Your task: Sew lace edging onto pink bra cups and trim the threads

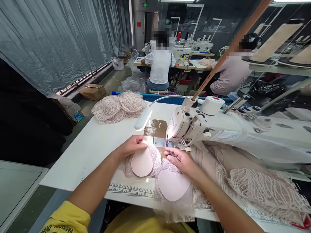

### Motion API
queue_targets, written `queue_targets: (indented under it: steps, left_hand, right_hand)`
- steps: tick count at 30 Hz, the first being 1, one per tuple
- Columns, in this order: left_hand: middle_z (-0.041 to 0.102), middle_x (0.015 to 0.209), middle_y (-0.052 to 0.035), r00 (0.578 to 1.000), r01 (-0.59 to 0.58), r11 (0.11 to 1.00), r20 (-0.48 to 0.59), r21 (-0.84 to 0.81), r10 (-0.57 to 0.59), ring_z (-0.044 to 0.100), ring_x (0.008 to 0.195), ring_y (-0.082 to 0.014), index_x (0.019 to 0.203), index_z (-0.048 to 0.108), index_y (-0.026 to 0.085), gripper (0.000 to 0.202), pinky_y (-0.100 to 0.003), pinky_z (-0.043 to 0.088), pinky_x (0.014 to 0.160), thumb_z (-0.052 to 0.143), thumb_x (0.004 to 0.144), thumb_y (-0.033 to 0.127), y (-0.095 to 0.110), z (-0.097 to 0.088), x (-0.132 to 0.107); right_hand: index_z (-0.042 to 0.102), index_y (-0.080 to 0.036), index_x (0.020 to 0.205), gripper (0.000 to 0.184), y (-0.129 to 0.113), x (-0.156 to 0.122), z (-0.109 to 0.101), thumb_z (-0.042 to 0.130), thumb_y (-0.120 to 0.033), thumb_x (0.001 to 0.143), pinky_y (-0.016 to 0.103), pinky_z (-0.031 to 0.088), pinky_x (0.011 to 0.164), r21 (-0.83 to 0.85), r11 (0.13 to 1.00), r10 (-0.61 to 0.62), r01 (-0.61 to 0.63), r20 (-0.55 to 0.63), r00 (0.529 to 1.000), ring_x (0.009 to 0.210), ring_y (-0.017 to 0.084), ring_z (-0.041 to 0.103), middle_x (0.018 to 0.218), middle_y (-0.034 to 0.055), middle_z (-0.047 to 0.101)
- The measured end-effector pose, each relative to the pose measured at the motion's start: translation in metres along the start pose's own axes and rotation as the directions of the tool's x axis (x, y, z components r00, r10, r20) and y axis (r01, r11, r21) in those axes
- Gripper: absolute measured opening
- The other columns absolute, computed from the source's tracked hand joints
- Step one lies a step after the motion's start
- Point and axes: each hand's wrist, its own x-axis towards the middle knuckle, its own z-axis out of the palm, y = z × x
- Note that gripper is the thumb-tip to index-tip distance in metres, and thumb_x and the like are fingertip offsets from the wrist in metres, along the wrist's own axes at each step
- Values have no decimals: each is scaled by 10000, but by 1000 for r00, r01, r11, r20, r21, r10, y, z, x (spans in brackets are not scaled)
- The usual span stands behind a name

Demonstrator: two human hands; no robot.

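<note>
A pale pink lace bra cup (142, 163) lies on the sewing table, its tapered top pinched between the thumb and fingers of my left hand (132, 146). Joined or close beside it, a second lace-edged cup (173, 184) hangs partly over the table's front edge. My right hand (181, 159) is closed around a slim metal tool (173, 155), perhaps tweezers or thread snips; most of it is hidden by the fingers. That hand is just in front of the needle area of the white sewing machine (176, 124), above the second cup.
A stack of lace cups (119, 106) sits at the table's back left. Beige lace fabric (255, 181) is heaped under the machine arm. A lamp (143, 119) on a bendy neck hangs over the table (77, 158). Two people (160, 66) sit at machines beyond.
</note>
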Motion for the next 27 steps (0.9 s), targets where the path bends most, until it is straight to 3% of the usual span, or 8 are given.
queue_targets:
  steps: [2, 5, 9, 12, 15, 18, 22, 27]
  left_hand:
    - [466, 656, 38, 1000, 4, 999, 19, -44, -3, 446, 574, -86, 765, 494, 153, 260, -201, 346, 544, 671, 737, 341, -1, 1, -1]
    - [460, 660, 40, 999, -12, 999, 52, -53, 15, 454, 572, -88, 804, 498, 159, 215, -203, 357, 546, 648, 740, 298, -2, 0, -2]
    - [584, 873, -18, 986, -138, 971, 120, 194, 116, 554, 777, -157, 980, 577, 175, 315, -254, 436, 688, 646, 675, 205, -1, -1, -5]
    - [625, 1037, -52, 966, -258, 849, 142, 462, 217, 559, 957, -223, 1035, 627, 200, 409, -302, 429, 839, 720, 642, 265, 1, 6, -4]
    - [650, 927, -37, 964, -265, 813, 170, 518, 206, 571, 830, -192, 977, 648, 189, 376, -263, 432, 727, 734, 673, 393, 0, 16, 0]
    - [622, 767, -5, 965, -205, 887, 238, 415, 112, 533, 677, -136, 858, 645, 155, 301, -217, 387, 600, 686, 740, 428, -5, 20, 5]
    - [642, 729, -10, 956, -110, 973, 291, 202, 48, 561, 669, -130, 784, 653, 131, 270, -213, 405, 616, 687, 762, 398, -14, 19, 8]
    - [698, 804, -59, 948, -52, 996, 316, 77, 25, 615, 740, -159, 847, 707, 116, 247, -247, 461, 708, 707, 760, 348, -16, 17, 8]
  right_hand:
    - [589, -173, 1177, 486, -2, 5, 8, 632, -476, 800, 389, 480, 873, 8, 1000, -26, 26, 41, 999, 1016, 259, 608, 1105, 107, 658]
    - [649, -169, 888, 256, -7, 10, 22, 639, -407, 795, 316, 482, 712, -38, 998, -43, 45, 43, 998, 778, 199, 602, 827, 35, 655]
    - [510, -186, 612, 314, -11, 12, 34, 567, -394, 841, 256, 361, 533, -89, 996, -29, 26, -32, 999, 562, 127, 439, 577, -37, 460]
    - [512, -186, 638, 319, -10, 11, 35, 556, -408, 862, 246, 340, 536, -49, 996, -71, 72, 20, 997, 576, 120, 416, 595, -39, 436]
    - [567, -178, 704, 303, -10, 9, 34, 536, -420, 883, 250, 378, 582, 22, 995, -97, 96, 57, 994, 622, 130, 460, 644, -23, 491]
    - [632, -176, 882, 260, -9, 9, 33, 547, -421, 879, 267, 440, 652, 127, 990, -71, 64, 59, 996, 717, 157, 550, 793, 16, 611]
    - [606, -182, 1064, 338, -2, 8, 27, 606, -434, 838, 298, 483, 735, 178, 983, -36, 39, -19, 999, 836, 188, 600, 926, 54, 647]
    - [570, -178, 1208, 453, 5, 5, 10, 418, -506, 933, 301, 488, 653, 120, 991, -57, 54, 20, 998, 650, 140, 567, 849, 46, 631]
